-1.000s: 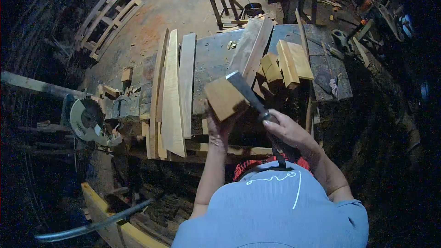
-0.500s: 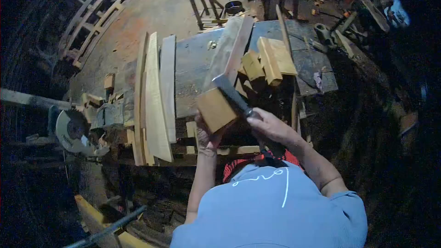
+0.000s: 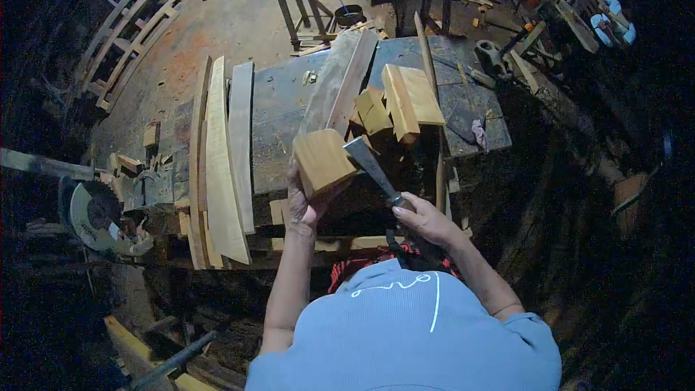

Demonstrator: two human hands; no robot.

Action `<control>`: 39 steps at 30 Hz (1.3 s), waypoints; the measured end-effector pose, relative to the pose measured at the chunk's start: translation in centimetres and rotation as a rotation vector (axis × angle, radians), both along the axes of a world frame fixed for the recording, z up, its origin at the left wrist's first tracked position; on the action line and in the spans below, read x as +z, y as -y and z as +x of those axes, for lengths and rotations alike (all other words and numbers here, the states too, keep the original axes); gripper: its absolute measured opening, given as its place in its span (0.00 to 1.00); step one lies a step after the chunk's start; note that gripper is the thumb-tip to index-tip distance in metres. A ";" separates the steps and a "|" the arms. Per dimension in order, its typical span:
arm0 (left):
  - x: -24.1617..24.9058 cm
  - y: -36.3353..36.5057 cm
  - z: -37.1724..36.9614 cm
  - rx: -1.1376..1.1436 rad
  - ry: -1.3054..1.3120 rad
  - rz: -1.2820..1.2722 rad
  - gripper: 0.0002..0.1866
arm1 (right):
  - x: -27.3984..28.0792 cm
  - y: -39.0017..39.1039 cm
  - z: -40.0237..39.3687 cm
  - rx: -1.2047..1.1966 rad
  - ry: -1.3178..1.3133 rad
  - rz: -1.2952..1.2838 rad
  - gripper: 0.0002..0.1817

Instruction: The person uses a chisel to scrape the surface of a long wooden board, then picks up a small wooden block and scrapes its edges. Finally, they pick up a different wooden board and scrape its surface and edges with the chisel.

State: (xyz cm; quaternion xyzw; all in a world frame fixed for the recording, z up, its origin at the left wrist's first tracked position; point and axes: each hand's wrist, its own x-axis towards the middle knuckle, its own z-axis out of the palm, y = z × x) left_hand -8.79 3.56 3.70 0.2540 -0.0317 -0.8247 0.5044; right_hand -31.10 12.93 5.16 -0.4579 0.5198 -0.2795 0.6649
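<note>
One wooden block (image 3: 322, 160), held up in front of the workbench (image 3: 289, 108) edge. Left hand (image 3: 302, 206) gripped it from below, fingers wrapped on its underside. Right hand (image 3: 427, 221) was closed around the handle of one chisel (image 3: 371, 164), whose blade tip touched the block's right face.

Count on the bench: three long planks (image 3: 221, 159) side by side at the left, overhanging the near edge; two boards (image 3: 346, 80) leaning diagonally across the middle; a cluster of about three short offcuts (image 3: 402, 101) just right of them. One circular saw (image 3: 98, 213) sat off the bench's left end. One ladder-like wooden frame (image 3: 137, 29) lay on the floor, far left.

Versus 0.5 s earlier: the blade had dropped from above the block's top corner to its right side. The block sat slightly higher and further left in view. The grip of both hands was unchanged.
</note>
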 end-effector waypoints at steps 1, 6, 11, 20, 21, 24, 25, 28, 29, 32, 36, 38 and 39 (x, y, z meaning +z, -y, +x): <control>-1.0 1.3 0.0 -0.017 0.078 -0.041 0.34 | -0.1 -0.4 -0.6 -0.046 -0.010 -0.017 0.16; -2.2 8.3 -1.5 -0.177 0.345 -0.225 0.28 | 2.4 -2.3 -3.2 -0.303 0.128 0.209 0.17; -5.7 15.9 -4.8 -0.211 0.824 -0.368 0.22 | 1.1 -4.2 -4.9 -0.384 0.063 0.223 0.15; -10.1 18.6 -10.9 -0.002 1.569 -0.833 0.20 | 0.7 -5.4 -2.8 -0.290 0.079 0.287 0.14; -11.8 18.4 -11.4 0.094 1.582 -0.889 0.23 | 0.8 -5.3 -2.5 -0.312 0.071 0.304 0.14; -11.4 16.6 -11.4 0.135 1.686 -0.924 0.25 | -2.3 -5.5 -3.4 -0.265 0.009 0.275 0.15; -10.2 16.0 -10.7 0.101 1.606 -0.838 0.28 | -3.5 -5.7 -4.0 -0.253 -0.016 0.207 0.15; -10.6 16.1 -8.6 0.250 1.526 -0.739 0.34 | -2.7 -3.9 -3.4 -0.152 -0.144 0.018 0.16; -9.9 15.5 -7.1 0.228 1.422 -0.669 0.33 | -2.7 -3.8 -3.7 -0.168 -0.141 0.035 0.16; -11.5 13.6 -1.3 0.431 1.421 -0.557 0.27 | -5.3 -4.1 -6.3 -0.180 -0.208 -0.014 0.12; -15.7 8.8 10.7 0.737 1.904 -0.228 0.26 | -7.3 -3.9 -8.6 -0.003 -0.168 -0.148 0.22; -13.2 4.0 16.8 0.642 2.149 0.015 0.30 | -6.5 -3.6 -7.4 -0.213 -0.312 0.031 0.23; -14.0 2.9 19.5 0.536 2.285 0.188 0.33 | -5.3 -3.2 -6.4 -0.197 -0.312 0.029 0.23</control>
